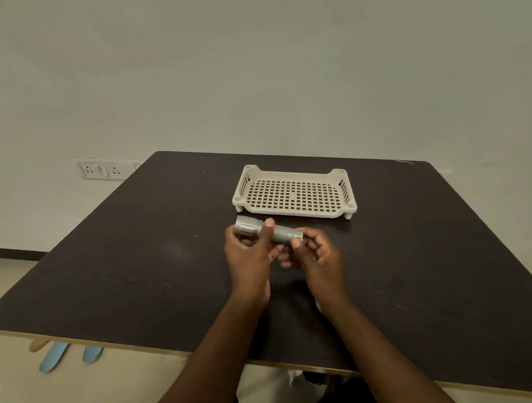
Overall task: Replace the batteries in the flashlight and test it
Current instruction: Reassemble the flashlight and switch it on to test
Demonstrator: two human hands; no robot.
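1. Holding the flashlight (268,231) just above the worktop (138,271), the person has it at the centre of the frame, right in front of the tray (296,213), which sits a little higher in the picture.
2. Its long axis runs nearly level across the frame, tipped slightly down to the right: the wide head points to the left, the narrow tail to the right.
3. The left hand (249,255) is wrapped round the barrel just behind the head, thumb over the top, clamped on it.
4. The right hand (316,254) sits at the tail end, fingers curled, thumb and fingertips pinching the end of the barrel; whether a cap is there I cannot tell.
5. The two hands are close together, almost touching beneath the barrel.
6. My guess is the tail is the part to be worked next, and the right hand is the nearer one, with the left steadying.
7. No loose batteries show anywhere.
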